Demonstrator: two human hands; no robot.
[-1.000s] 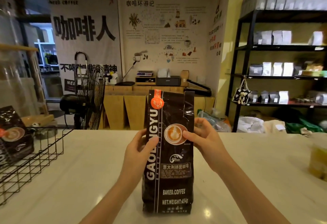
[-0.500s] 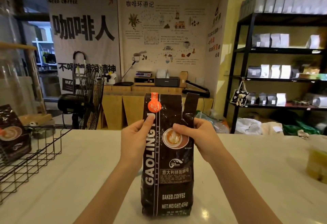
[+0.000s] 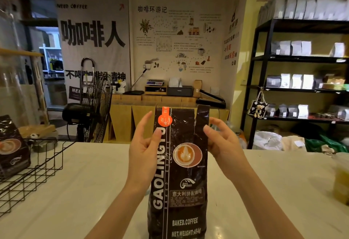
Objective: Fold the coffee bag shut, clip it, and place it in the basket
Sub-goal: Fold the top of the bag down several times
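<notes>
A tall black coffee bag (image 3: 181,172) with an orange seal stands upright on the white counter (image 3: 85,191), straight in front of me. Its top is unfolded, with a separate strip sticking up at the right corner. My left hand (image 3: 143,150) is beside the bag's upper left edge, fingers apart and thumb tip touching the front. By the upper right edge my right hand (image 3: 224,144) has spread, slightly blurred fingers that do not clasp the bag. The black wire basket (image 3: 43,170) sits at the counter's left end.
Another black coffee bag (image 3: 13,148) stands in the basket. A cup of yellow-green drink (image 3: 341,180) is at the counter's right edge. Beyond the counter are a black floor fan (image 3: 96,110) and a black shelf unit (image 3: 264,87) with pouches.
Both hands have let go of the bag's middle and risen toward its top, with their fingers now spread. The bag stays upright in the same place.
</notes>
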